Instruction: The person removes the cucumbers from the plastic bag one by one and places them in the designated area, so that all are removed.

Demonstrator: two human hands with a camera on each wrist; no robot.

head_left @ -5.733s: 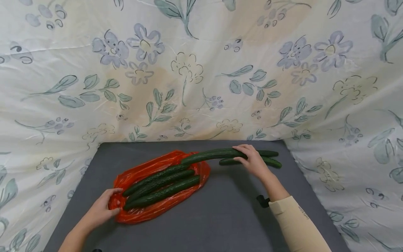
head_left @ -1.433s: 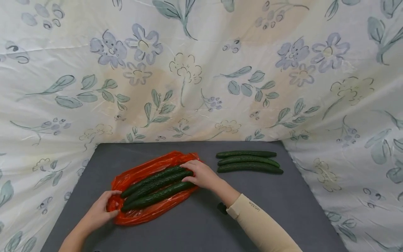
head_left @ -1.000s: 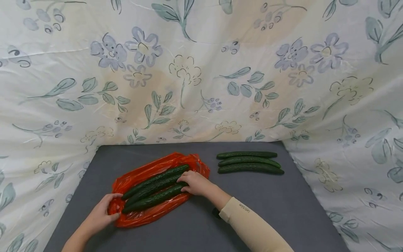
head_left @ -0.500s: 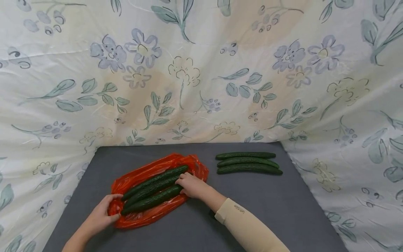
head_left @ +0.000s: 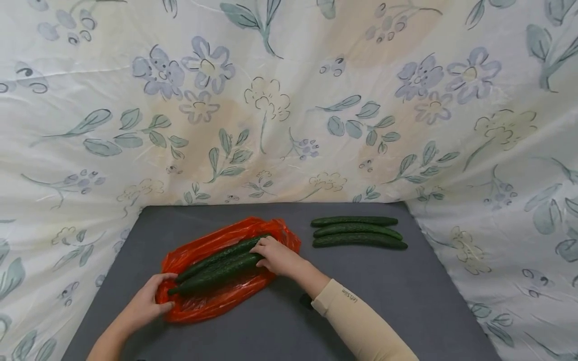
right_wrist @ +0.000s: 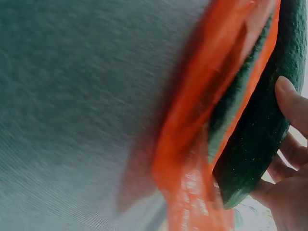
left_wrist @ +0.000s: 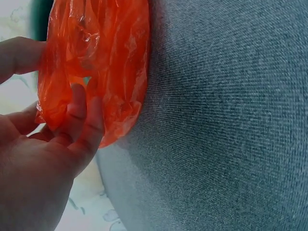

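In the head view, my right hand (head_left: 281, 259) grips a dark green cucumber (head_left: 219, 276) near its right end, raised over an open red plastic bag (head_left: 198, 312). The right wrist view shows the thumb on one side of this cucumber (right_wrist: 257, 125) and the fingers round the other. Behind it, another cucumber (head_left: 212, 260) lies in the bag, partly covered by the held one. My left hand (head_left: 145, 305) holds the bag's left end; in the left wrist view its thumb and bent fingers are on the crinkled plastic (left_wrist: 120, 62).
Three cucumbers (head_left: 358, 240) lie side by side at the back right of the grey table (head_left: 361, 291). A floral cloth (head_left: 289, 125) hangs behind the table and along both sides. A small dark object (head_left: 306, 301) shows under my right wrist.
A third cucumber has joined the two at the right. My right hand came back to the bag and has raised the front cucumber from it. The left hand stays at the bag's end.
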